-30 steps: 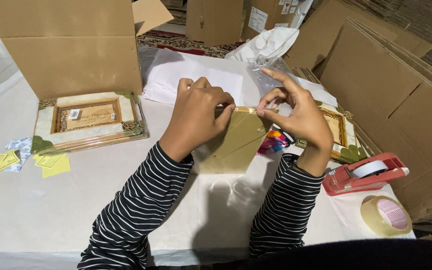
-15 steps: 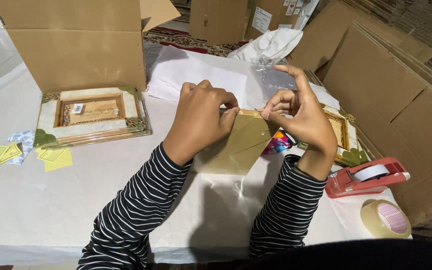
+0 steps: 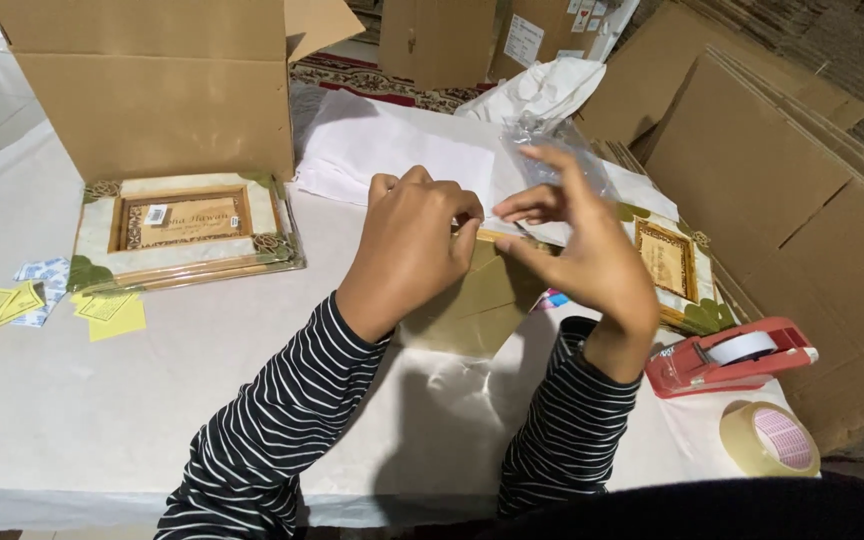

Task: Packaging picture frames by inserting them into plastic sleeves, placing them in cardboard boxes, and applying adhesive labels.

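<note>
Left hand curled over the top edge of a gold-coloured flat packet, fingers closed on that edge. Right hand just beside it, thumb and forefinger pinched on the same edge, remaining fingers spread wide and raised. Packet tilted, lower part resting on the desk at centre, directly in front of both striped sleeves. Clear plastic wrapping behind the right hand, partly hidden by it. Framed picture with ornate gold border lying flat to the left, against an open cardboard box. Second framed picture to the right, partly covered by the right wrist. Yellow paper slips near the left desk edge. Red tape dispenser and loose roll of tape at right, well apart from both hands. Flattened cardboard sheets stacked at far right.
</note>
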